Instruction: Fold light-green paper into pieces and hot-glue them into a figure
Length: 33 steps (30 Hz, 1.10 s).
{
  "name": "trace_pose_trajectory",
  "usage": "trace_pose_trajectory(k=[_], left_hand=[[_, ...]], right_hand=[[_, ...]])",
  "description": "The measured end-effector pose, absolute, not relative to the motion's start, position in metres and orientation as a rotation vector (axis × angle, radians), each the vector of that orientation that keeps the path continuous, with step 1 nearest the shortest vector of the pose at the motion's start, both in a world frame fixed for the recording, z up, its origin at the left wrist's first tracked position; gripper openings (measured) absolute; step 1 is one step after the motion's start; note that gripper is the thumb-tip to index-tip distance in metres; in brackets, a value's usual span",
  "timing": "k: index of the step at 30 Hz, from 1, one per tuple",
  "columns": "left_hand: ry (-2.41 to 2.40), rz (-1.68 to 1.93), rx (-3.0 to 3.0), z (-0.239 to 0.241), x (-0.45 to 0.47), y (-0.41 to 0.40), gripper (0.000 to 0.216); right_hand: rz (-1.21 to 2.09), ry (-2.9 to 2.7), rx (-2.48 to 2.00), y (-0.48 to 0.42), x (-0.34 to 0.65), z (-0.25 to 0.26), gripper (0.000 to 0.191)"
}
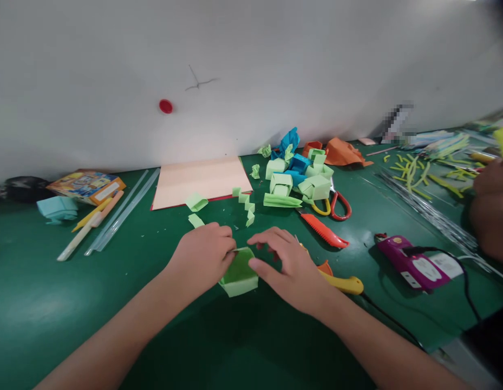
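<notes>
A small open box folded from light green paper (240, 275) is between my hands above the green table. My left hand (206, 252) pinches the box's left rim between thumb and fingers. On the other side my right hand (286, 265) has its fingers apart and curved, the thumb close to the box's right edge; whether it touches cannot be told. Just beyond lie a zigzag green paper strip (248, 206), a short green strip (196, 220) and a small folded green piece (197, 202).
Folded green paper boxes (316, 187), scissors (340, 206), a red-handled cutter (326, 232) and a yellow-handled corded tool (344, 284) lie right of centre. Further right are a purple device (413, 260) and another person's hand (495, 206). Glue sticks (125, 214) lie left.
</notes>
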<state>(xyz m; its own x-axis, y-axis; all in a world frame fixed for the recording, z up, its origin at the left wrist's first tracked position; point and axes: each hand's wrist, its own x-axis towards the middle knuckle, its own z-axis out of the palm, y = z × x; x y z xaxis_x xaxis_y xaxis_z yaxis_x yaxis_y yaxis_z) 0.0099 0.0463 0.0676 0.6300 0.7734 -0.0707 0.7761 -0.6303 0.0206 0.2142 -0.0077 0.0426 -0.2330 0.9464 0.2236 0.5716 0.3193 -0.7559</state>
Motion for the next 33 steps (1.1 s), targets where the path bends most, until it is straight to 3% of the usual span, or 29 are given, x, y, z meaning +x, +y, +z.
trace_pose_trajectory(k=[3,9,17,29,33], left_hand=[[1.291,-0.034,2.863,0.067,0.014,0.042,0.023],[1.174,0.066,2.992,0.062,0.021,0.034,0.021],[1.206,0.170,2.969,0.058,0.024,0.030,0.019],[1.562,-0.088,2.785,0.071,0.026,0.022,0.022],[1.560,-0.010,2.835,0.070,0.028,0.019,0.025]], right_hand=[[0.611,-2.023,-1.372,-0.006,0.210,0.035,0.030],[0.400,-2.026,-1.313,-0.001,0.212,0.018,0.008],[0.299,-2.047,-1.234,0.000,0.213,0.016,0.016],[0.155,-2.088,-1.144,-0.001,0.215,0.021,0.021],[0.138,-2.098,-1.211,-0.002,0.212,0.023,0.012]])
